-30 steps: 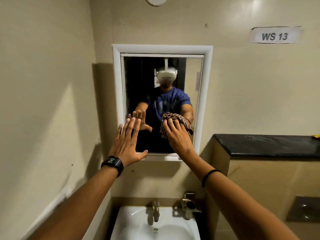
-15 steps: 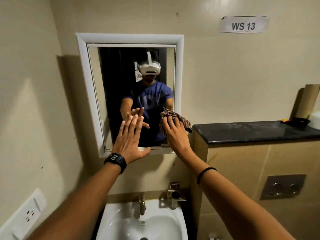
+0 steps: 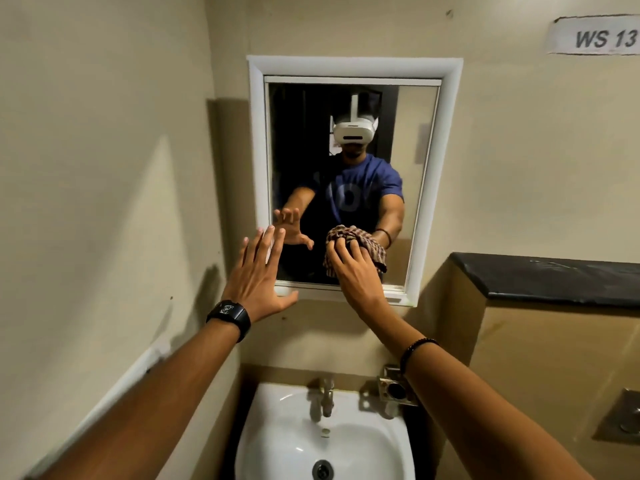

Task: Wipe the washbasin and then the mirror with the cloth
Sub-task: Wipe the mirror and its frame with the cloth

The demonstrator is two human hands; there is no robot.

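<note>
Cloth [image 3: 353, 252], bunched without clear long axis, sits under the right hand [image 3: 356, 271], whose spread-finger grip presses it flat against the lower mirror [image 3: 349, 150]; left hand [image 3: 258, 275] is open.

One head-worn view faces a wall straight on from close by, the mirror [image 3: 349, 178] at centre, tilting down to the washbasin [image 3: 277, 441] at the bottom edge.

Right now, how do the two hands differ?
The right hand presses a checked cloth against the mirror; the left hand is empty, fingers spread, by the frame's lower left corner. The left wrist wears a black watch, the right a thin bead band. Both are raised above the basin.
</note>
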